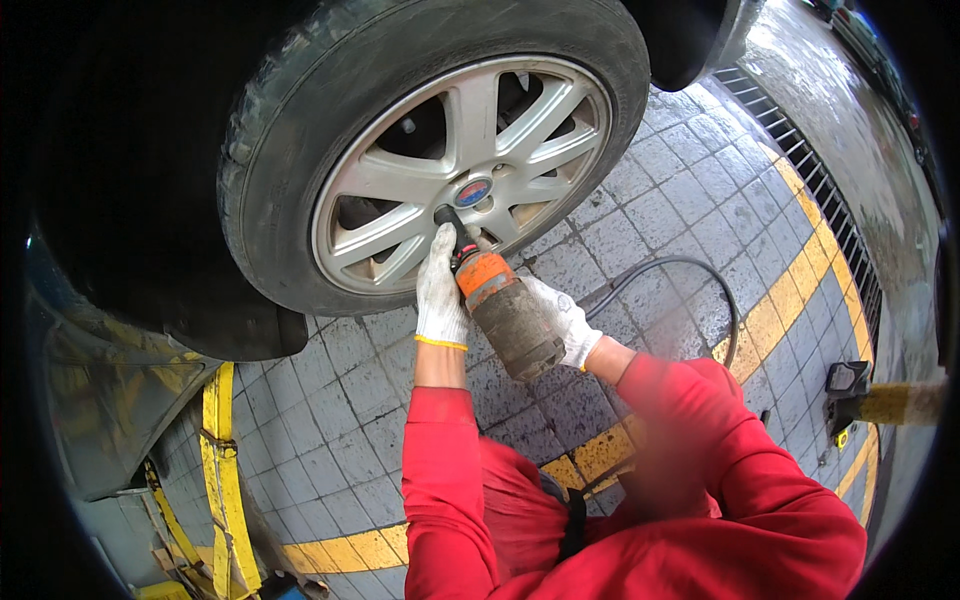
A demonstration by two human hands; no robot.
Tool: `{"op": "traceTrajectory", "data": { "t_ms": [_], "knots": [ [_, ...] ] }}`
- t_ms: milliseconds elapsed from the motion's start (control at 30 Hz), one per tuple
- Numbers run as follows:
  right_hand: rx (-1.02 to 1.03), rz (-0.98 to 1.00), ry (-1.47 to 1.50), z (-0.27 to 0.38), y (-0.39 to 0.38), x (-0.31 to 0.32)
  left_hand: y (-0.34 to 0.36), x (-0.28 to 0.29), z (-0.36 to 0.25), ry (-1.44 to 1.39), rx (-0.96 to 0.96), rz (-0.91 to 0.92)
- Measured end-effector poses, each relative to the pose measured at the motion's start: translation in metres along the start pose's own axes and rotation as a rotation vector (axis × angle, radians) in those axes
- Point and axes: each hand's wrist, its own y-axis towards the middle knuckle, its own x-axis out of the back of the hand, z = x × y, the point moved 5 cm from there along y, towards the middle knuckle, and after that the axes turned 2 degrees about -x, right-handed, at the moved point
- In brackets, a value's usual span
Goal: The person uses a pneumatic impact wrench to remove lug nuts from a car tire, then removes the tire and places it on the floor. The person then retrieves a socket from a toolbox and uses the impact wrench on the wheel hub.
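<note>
An orange and dark grey impact wrench (505, 312) points up at the car wheel, its black socket (446, 216) on the hub just below the centre cap (473, 192). My left hand (440, 290), in a white knit glove, is closed around the front of the wrench beside the socket. My right hand (562, 318), gloved the same way, grips the tool from its right side; its fingers are mostly hidden behind the wrench body. The silver alloy rim (470, 120) sits inside a worn black tyre (270, 190), raised off the floor.
A black air hose (722, 280) curves over the grey tiled floor (330, 430) to my right. Yellow lift steelwork (225, 480) stands at the lower left. Yellow floor lines (790, 295) and a drain grate (815, 165) run along the right. A yellow-and-black post (890, 403) is at far right.
</note>
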Motion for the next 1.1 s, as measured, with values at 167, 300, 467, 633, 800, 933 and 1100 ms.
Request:
{"op": "traceTrajectory", "data": {
  "t_ms": [167,300,467,633,800,933,1100],
  "knots": [
    [0.06,-0.01,-0.02,-0.01,0.002,-0.006,0.003,-0.002,0.005,-0.1,0.008,0.038],
    [-0.022,0.054,0.11,-0.028,0.013,-0.018,0.008,-0.002,-0.008,0.106,0.003,0.055],
    [-0.07,0.086,0.407,-0.031,0.01,-0.033,0.01,-0.006,-0.007,0.119,-0.054,-0.007],
    [-0.185,0.119,0.244,-0.03,0.009,-0.031,0.014,0.002,-0.005,0.054,-0.023,0.05],
    [-0.221,0.155,0.578,-0.035,0.004,-0.029,0.017,-0.008,0.001,0.013,-0.052,-0.006],
    [-0.103,0.075,0.209,0.006,0.0,-0.012,0.023,-0.001,-0.002,-0.054,-0.074,0.038],
    [0.015,0.06,0.047,0.0,-0.015,0.006,0.021,-0.02,0.002,-0.118,-0.092,0.073]
  ]
}}
